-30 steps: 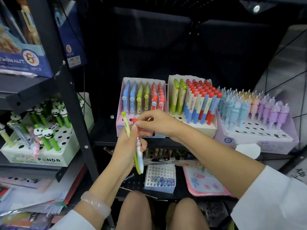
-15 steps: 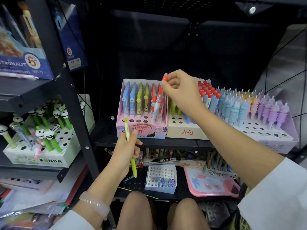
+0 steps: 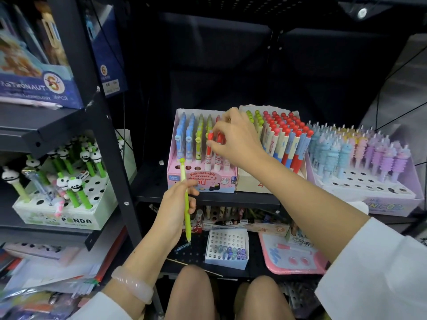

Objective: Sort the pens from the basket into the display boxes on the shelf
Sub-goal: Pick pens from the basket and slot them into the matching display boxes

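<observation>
Head view is showing the right hand point(image 3: 235, 139) pinching a red-topped white pen point(image 3: 209, 151) standing in the pink cardboard display box point(image 3: 203, 179) at the black metal shelf's point(image 3: 208, 197) front edge. The left hand point(image 3: 178, 204) is gripping a slim green pen point(image 3: 186, 204) upright below that edge.

**Dark shelving corner in a stationery shop**

We're facing a black metal shelf rack point(image 3: 108, 144) with bolted uprights, and behind it a dark back panel point(image 3: 231, 65) that swallows most of the light. One small ceiling spotlight point(image 3: 362, 12) glows top right. On the far right there's a pale grey wall point(image 3: 411, 88) with thin black wires running across it. The lower shelf point(image 3: 184, 252) is perforated black metal.
</observation>
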Demonstrator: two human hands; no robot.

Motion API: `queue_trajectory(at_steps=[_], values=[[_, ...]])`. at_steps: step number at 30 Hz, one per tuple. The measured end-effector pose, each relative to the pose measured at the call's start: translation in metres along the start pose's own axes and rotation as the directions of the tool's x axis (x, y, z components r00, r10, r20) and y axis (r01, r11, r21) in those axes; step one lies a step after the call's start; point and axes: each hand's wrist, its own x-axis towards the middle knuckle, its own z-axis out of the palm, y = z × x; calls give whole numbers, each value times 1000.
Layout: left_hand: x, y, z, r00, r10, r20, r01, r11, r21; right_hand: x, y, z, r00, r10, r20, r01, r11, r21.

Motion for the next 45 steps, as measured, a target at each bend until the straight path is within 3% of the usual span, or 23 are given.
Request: queue_trajectory(at_steps=[4, 8, 10, 11, 15, 17, 20, 23, 25, 27, 35, 41, 45], values=[[-1, -1, 2, 999, 33, 22, -32, 999, -29, 1, 0, 4, 991, 64, 119, -70, 996, 51], [-2, -1, 3, 993, 120, 9, -120, 992, 31, -9, -3, 2, 996, -26, -87, 30, 999, 43], [-3, 1, 5, 986, 168, 21, -169, 985, 32, -16, -10, -1, 986, -51, -159, 75, 986, 147], [-3, 2, 6, 980, 193, 40, -195, 980, 39, -19, -15, 0, 992, -33, -121, 61, 970, 236], [-8, 5, 16, 953, 269, 140, -281, 956, 79, -33, -26, 3, 968, 29, 250, -165, 824, 542], [-11, 6, 22, 945, 279, 171, -296, 952, 82, -39, -24, 2, 955, 56, 290, -224, 780, 584], [-10, 6, 30, 947, 249, 205, -282, 948, 148, -39, -11, -10, 961, 164, 223, -267, 758, 595], [-9, 3, 35, 945, 198, 259, -258, 939, 227, -31, 15, -34, 951, 307, 39, -265, 741, 617], [-10, 1, 37, 943, 181, 280, -258, 928, 269, -24, 35, -53, 920, 370, -129, -229, 774, 590], [-11, 0, 41, 943, 170, 286, -253, 924, 287, -19, 50, -63, 910, 366, -194, -225, 831, 508], [-10, -2, 42, 943, 171, 285, -261, 913, 315, -12, 63, -52, 952, 292, -87, -269, 940, 209], [-10, -4, 39, 948, 179, 262, -261, 908, 326, -8, 61, -48, 955, 293, -48, -283, 946, 157], [-10, -6, 38, 954, 173, 243, -248, 913, 323, -2, 61, -43, 964, 268, 5, -266, 961, -76]])
